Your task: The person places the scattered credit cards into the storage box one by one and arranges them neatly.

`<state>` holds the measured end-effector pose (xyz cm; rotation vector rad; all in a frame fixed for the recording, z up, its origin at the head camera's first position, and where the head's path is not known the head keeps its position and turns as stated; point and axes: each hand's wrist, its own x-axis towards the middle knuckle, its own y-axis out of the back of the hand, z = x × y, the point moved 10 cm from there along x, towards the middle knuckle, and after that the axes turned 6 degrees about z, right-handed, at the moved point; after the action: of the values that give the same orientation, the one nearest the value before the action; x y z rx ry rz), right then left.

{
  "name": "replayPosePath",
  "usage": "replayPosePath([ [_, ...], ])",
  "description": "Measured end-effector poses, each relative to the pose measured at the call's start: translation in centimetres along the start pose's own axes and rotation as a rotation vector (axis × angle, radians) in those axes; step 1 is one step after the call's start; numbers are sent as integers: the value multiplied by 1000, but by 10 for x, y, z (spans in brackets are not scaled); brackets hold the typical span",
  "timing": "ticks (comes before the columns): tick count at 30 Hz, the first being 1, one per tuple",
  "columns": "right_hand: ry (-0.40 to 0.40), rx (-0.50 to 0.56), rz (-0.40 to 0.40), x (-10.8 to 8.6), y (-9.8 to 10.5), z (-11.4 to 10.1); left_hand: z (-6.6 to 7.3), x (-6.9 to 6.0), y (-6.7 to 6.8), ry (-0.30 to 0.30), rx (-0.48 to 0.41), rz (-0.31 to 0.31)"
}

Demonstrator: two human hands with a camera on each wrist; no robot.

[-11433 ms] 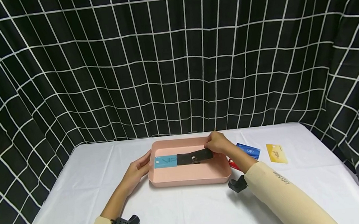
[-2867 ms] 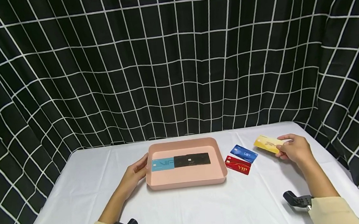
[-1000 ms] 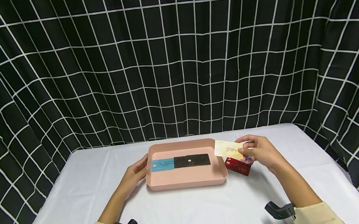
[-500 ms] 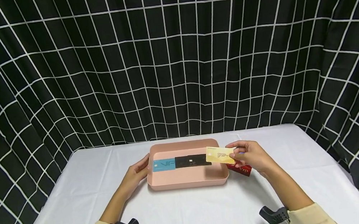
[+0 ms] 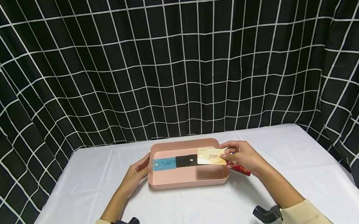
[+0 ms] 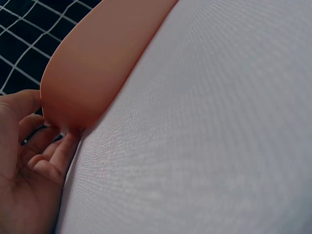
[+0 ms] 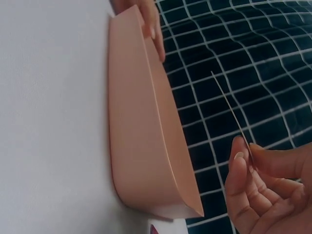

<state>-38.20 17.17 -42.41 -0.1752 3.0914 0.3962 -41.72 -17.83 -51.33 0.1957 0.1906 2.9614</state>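
My right hand (image 5: 243, 157) pinches a yellow bank card (image 5: 210, 156) by its right end, holding it raised over the right part of a pink tray (image 5: 186, 182). The right wrist view shows this card (image 7: 229, 106) edge-on between thumb and fingers, above the rim. At the tray's left end my left hand (image 5: 136, 173) holds the side, its fingers (image 6: 66, 151) low against the corner. Inside the tray lie a light blue VIP card (image 5: 164, 164) and overlapping black cards (image 5: 182, 161), partly covered by the yellow one.
A red VIP card (image 5: 241, 170) lies on the white tablecloth (image 5: 182, 212) right of the tray, partly behind my right hand. That hand almost hides a blue card. A black curtain with a white grid (image 5: 175, 72) surrounds the table's back and sides.
Earlier my right hand laid a black card in the tray, then picked the yellow card off the tablecloth. It has since carried it left, over the tray. My left hand stays at the tray.
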Motion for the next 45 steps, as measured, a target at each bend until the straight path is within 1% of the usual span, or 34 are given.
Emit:
replayPosePath([
  [5, 22, 9, -29, 1, -9, -3, 1, 1, 0, -8, -2, 2],
  [8, 37, 32, -58, 1, -17, -4, 2, 1, 0, -9, -2, 1],
  [12, 40, 49, -82, 2, -27, -4, 1, 1, 0, -4, -7, -4],
  [17, 52, 33, -101, 3, -39, -5, -1, -1, 0, -1, -11, -6],
  [20, 52, 29, -101, 4, -45, -5, -1, -1, -1, -7, -11, -8],
  [25, 30, 25, -98, 8, -56, -3, 1, -1, 0, -9, 0, 7],
  [30, 29, 25, -108, 11, -66, -3, 2, -2, 0, -20, 10, 13],
  [36, 28, 20, -128, 16, -83, -3, 0, -1, 2, -12, 7, 12],
  [39, 25, 17, -134, 18, -91, -2, -1, -1, 4, -1, 9, 28],
  [45, 9, 56, -130, 21, -102, -1, -1, 0, 2, 2, 11, 16],
])
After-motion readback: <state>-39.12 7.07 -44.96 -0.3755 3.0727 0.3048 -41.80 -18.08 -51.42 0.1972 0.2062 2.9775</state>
